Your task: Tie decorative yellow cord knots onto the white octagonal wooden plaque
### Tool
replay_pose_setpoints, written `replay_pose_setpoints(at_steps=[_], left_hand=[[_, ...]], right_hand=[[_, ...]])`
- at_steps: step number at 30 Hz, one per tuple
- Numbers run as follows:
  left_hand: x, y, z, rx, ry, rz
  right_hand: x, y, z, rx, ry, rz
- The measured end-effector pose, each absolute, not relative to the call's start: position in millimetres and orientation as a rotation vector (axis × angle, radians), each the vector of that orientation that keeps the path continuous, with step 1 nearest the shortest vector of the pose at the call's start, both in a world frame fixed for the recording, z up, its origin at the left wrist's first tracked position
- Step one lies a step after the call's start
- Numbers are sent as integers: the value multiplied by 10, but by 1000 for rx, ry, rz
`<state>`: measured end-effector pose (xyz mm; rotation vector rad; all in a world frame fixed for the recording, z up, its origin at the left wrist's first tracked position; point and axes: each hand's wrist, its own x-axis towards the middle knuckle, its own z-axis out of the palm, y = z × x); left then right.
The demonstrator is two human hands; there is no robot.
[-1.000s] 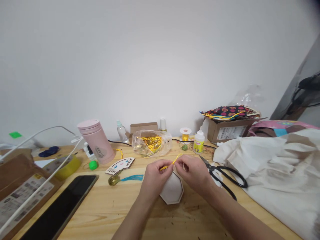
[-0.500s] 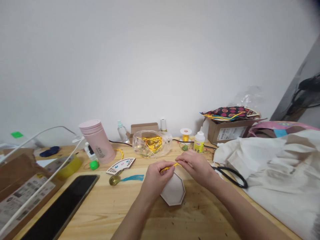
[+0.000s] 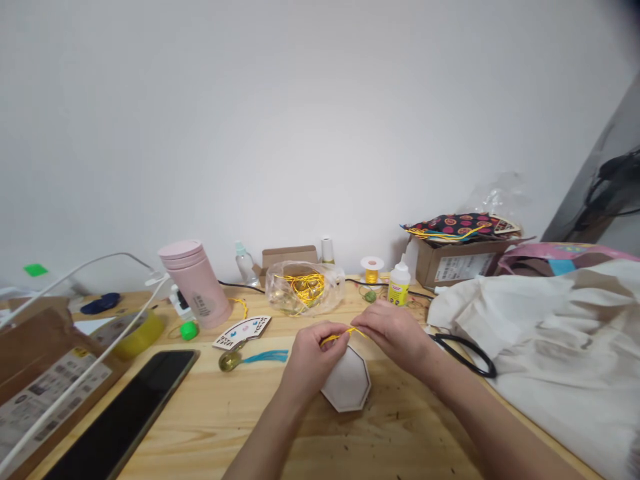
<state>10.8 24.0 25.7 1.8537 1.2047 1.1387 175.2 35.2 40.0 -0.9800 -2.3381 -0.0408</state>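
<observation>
On the pine worktop point(image 3: 400, 427), a length of yellow cord point(image 3: 341, 335) runs between the left hand point(image 3: 315, 360) and right hand point(image 3: 395, 337), above a pale octagonal board point(image 3: 346, 380). Behind them lies a clear plastic bag point(image 3: 304, 288). Leftward, a pink cylindrical flask point(image 3: 196, 283) stands beyond a black smartphone point(image 3: 125, 417); rightward, a crumpled cream cloth point(image 3: 545, 347) lies before a brown cardboard box point(image 3: 457, 263).

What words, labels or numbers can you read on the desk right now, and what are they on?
Nothing here can be read for certain:
On the pink flask: small print, too small to read.
On the glue bottle: yellow label, too blurred to read.
On the carton: white label, too small to read.
On the cardboard mailer: printed label, too small to read.
</observation>
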Motion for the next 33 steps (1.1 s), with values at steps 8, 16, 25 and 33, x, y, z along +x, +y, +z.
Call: replay_pose_setpoints(at_steps=[8,16,25,33], left_hand=[[116,235,268,1708,1173,1122],[140,256,244,1637,1137,1165],[146,264,244,1647,1146,1163],[166,249,273,1530,1126,1174]], right_hand=[[1727,302,436,-1062,-2315,-49],[1648,204,429,-1154,-2234,-126],[1616,175,423,-1257,-2186,-211],[1614,163,435,-1263,-2147,-204]])
